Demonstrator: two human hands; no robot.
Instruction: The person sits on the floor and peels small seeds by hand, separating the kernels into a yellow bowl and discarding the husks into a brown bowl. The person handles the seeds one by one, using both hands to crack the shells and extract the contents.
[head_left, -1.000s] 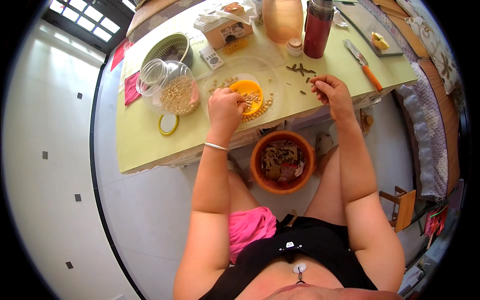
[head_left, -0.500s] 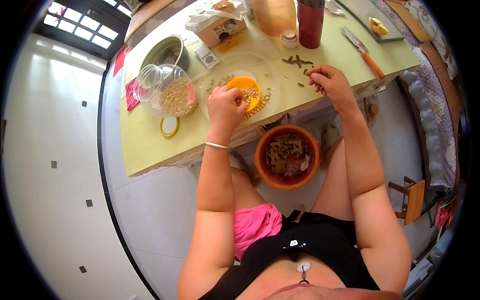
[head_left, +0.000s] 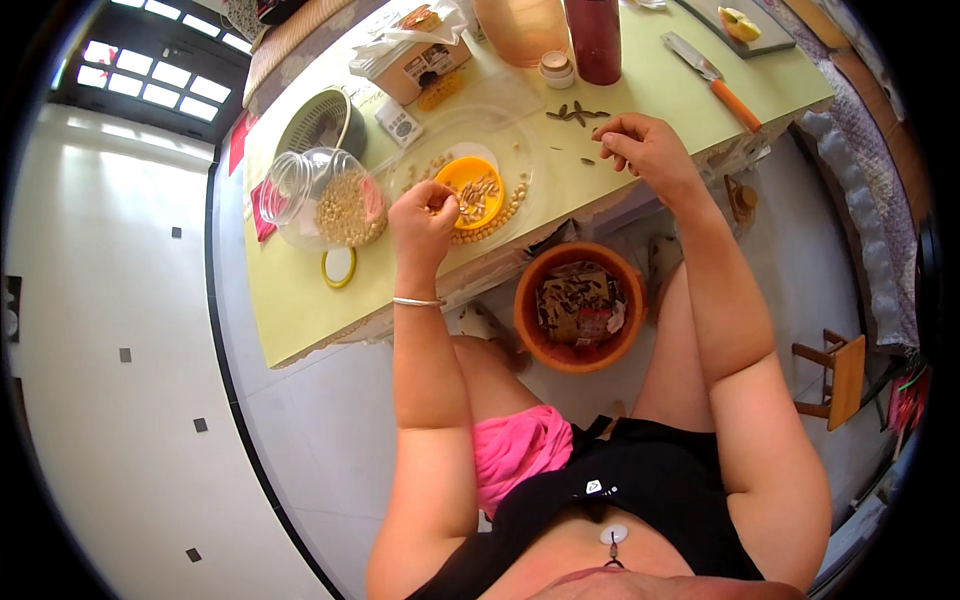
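Observation:
My left hand (head_left: 422, 218) is closed in a pinch at the left rim of a yellow round dish (head_left: 498, 207). Whatever its fingertips hold is hidden. Small pale kernels (head_left: 478, 192) lie in the dish, which rests on a clear plastic tray (head_left: 528, 160) with round beige beans (head_left: 515, 205) around it. Over the table's right part, my right hand (head_left: 648, 155) has its fingers curled and thumb near the index finger; anything between them is too small to make out. Close to these fingertips lie several dark, long seeds (head_left: 578, 114).
A tipped clear jar of beans (head_left: 348, 208), a yellow-rimmed lid (head_left: 339, 267) and a green basket (head_left: 345, 115) stand left. Behind are a plastic box (head_left: 410, 70) and dark red bottle (head_left: 594, 40). An orange-handled knife (head_left: 735, 105) lies right. Below the edge sits an orange bin (head_left: 525, 320).
The whole view has shifted slightly, so the table things sit further left. My left hand has drawn back a little from over the dish, showing more kernels. My right hand stays near the dark seeds.

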